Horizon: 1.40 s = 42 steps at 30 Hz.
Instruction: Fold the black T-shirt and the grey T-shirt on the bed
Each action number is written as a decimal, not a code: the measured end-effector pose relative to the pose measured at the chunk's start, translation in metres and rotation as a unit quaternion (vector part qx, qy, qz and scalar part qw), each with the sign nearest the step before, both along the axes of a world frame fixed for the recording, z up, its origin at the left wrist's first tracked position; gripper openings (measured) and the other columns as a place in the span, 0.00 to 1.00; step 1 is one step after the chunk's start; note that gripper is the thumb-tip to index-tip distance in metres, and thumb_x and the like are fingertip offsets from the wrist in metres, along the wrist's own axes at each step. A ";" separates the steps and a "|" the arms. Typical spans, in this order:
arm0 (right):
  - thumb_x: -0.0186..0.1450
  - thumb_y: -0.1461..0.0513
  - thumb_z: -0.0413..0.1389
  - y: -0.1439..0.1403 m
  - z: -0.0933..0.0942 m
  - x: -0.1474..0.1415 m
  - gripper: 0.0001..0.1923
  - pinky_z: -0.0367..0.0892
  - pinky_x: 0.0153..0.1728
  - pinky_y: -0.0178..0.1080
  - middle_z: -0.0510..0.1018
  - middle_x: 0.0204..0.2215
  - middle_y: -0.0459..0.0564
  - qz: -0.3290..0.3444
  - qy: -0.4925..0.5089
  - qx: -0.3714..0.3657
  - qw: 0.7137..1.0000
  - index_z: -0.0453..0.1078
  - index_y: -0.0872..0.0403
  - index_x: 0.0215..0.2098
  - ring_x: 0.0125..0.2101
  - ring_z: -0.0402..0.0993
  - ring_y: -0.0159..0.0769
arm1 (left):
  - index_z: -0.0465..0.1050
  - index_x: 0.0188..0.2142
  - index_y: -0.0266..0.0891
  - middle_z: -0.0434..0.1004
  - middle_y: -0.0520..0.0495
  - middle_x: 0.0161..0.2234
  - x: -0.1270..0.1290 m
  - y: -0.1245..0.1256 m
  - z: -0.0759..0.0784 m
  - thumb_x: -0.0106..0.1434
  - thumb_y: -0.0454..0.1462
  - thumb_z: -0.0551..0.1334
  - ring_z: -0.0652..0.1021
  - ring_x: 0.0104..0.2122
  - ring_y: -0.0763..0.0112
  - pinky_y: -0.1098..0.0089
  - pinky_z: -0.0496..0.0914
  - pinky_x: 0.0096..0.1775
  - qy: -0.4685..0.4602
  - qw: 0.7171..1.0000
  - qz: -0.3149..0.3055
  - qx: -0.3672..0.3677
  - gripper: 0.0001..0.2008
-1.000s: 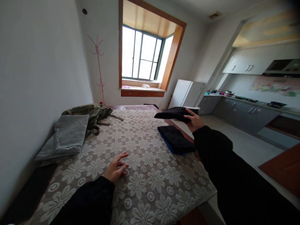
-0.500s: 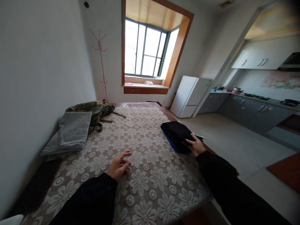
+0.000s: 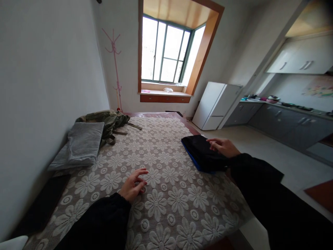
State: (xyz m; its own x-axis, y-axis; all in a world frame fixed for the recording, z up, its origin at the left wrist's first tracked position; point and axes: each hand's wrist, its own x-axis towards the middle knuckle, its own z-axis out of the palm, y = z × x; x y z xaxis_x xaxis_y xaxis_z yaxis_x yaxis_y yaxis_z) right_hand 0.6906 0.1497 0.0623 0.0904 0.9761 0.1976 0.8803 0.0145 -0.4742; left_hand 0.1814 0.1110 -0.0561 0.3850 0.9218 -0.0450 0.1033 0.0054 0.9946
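Note:
My left hand [image 3: 133, 184] rests over the lace tablecloth [image 3: 156, 205], its fingers loosely bent and apart, with nothing in them. On the right side of the table lies a stack of folded dark cloth, black cloth [image 3: 200, 149] on top and a blue edge [image 3: 194, 162] showing below. My right hand [image 3: 224, 146] is over the right part of this black cloth, fingers half stretched to the left and holding nothing I can see. Whether its fingertips touch the cloth is hard to tell. Black sleeves cover both arms.
Against the left wall lie a folded grey cloth [image 3: 87, 142] and an olive backpack [image 3: 116, 123]. A dark flat object [image 3: 41, 205] is nearer me. Beyond the table stand a pink coat rack [image 3: 116, 69] and a white fridge [image 3: 210, 104]. Kitchen cabinets [image 3: 281, 121] line the right.
My right hand has shifted from the near right edge of the black cloth to above it, fingers now pointing left. My left hand has hardly moved. The view has turned slightly.

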 end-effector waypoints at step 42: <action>0.73 0.47 0.49 0.004 -0.140 -0.250 0.30 0.47 0.68 0.68 0.64 0.70 0.53 0.312 -0.089 0.023 0.946 0.63 0.45 0.70 0.72 0.47 0.58 | 0.77 0.48 0.35 0.82 0.35 0.49 -0.167 0.078 0.039 0.68 0.39 0.60 0.78 0.53 0.52 0.51 0.64 0.61 0.323 0.744 0.524 0.260 0.13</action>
